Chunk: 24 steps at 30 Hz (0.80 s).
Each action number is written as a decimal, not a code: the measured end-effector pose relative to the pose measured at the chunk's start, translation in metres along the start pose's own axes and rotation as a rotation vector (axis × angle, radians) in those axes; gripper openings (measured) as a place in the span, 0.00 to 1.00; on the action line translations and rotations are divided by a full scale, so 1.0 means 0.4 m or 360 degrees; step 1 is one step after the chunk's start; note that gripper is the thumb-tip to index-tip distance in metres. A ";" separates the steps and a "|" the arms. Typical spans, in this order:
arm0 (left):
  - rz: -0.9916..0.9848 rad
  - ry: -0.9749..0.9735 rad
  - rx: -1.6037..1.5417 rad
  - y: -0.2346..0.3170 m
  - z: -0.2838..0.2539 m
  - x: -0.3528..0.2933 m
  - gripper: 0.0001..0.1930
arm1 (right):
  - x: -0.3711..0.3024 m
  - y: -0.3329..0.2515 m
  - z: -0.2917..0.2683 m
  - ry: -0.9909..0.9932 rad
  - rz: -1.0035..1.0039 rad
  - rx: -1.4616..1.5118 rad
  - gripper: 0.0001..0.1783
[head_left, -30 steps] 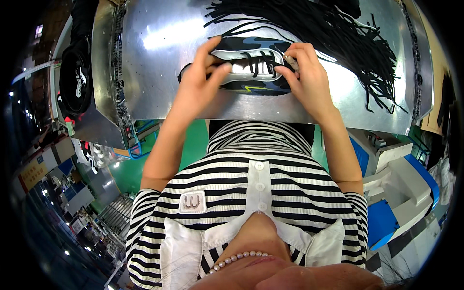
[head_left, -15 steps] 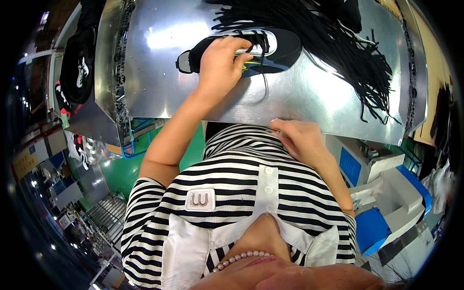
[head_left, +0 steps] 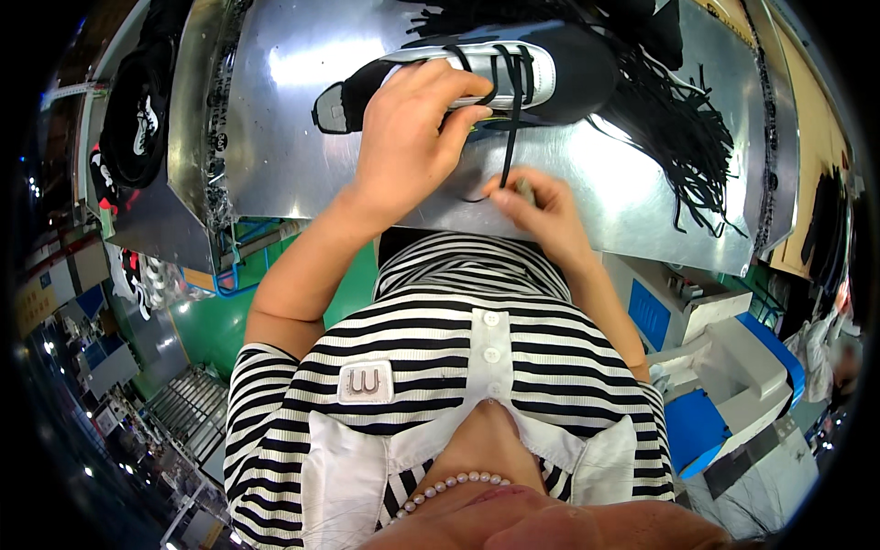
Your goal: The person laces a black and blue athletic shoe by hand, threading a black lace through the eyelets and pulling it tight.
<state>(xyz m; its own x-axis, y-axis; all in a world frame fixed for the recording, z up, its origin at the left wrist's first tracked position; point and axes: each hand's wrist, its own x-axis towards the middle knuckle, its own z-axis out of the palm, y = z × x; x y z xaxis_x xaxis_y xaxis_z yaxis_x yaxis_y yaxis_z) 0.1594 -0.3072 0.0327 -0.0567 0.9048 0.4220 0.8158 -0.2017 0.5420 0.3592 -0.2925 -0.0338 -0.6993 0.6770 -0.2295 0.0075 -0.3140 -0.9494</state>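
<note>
A black shoe (head_left: 579, 78) with a white-edged lacing panel lies sideways above the metal table, its toe to the right. Black lace crosses several eyelets on the toe side. My left hand (head_left: 412, 128) is closed on the shoe at the lacing edge, thumb and forefinger nearly together; whatever its fingertips pinch is partly hidden. One black shoelace (head_left: 511, 151) runs down from the shoe, drawn straight, to my right hand (head_left: 543, 209). That hand pinches the lace near the table's front edge. Between its fingers also shows a small dull greenish thing, too small to name.
A large bundle of black laces (head_left: 674, 137) covers the table's (head_left: 284, 156) right and far side. Black shoe pieces (head_left: 137, 128) lie at the left, beyond the raised table edge. A grey and blue machine (head_left: 733, 367) stands at the lower right.
My right hand has risen from the table's front edge and taken hold of the lace, which is now straight. The shoe looks nearer, tilted up, with my left hand still on it.
</note>
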 end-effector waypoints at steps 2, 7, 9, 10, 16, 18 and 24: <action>0.0019 -0.0124 0.0021 -0.018 0.022 -0.011 0.08 | -0.024 -0.013 -0.002 -0.0237 -0.0022 -0.0213 0.07; -0.0087 -0.0421 -0.0016 -0.099 0.108 -0.060 0.09 | 0.073 -0.060 -0.030 0.0402 -0.0212 -0.0219 0.06; -0.0189 -0.0569 -0.0153 -0.103 0.104 -0.041 0.11 | 0.139 -0.053 -0.058 0.0529 -0.0557 -0.0448 0.06; -0.0225 -0.0600 -0.0204 -0.104 0.103 -0.037 0.11 | 0.157 -0.058 -0.062 0.0542 -0.0536 -0.0441 0.06; -0.0550 -0.0766 -0.0329 -0.090 0.089 -0.029 0.16 | 0.198 -0.009 -0.072 0.0647 -0.0603 -0.0320 0.06; -0.0552 -0.0693 -0.0254 -0.090 0.102 -0.034 0.17 | 0.203 -0.004 -0.070 0.0684 -0.0646 -0.0301 0.05; -0.0397 -0.0542 -0.0182 -0.080 0.122 -0.039 0.14 | 0.200 0.002 -0.073 0.0746 -0.0693 -0.0235 0.10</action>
<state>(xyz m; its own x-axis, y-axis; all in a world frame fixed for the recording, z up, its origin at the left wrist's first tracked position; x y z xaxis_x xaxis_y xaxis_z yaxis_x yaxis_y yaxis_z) 0.1624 -0.2966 -0.0265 -0.0353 0.9993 0.0143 0.7311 0.0161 0.6821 0.3242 -0.2193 -0.0593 -0.2751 0.9504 0.1450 -0.0844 0.1264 -0.9884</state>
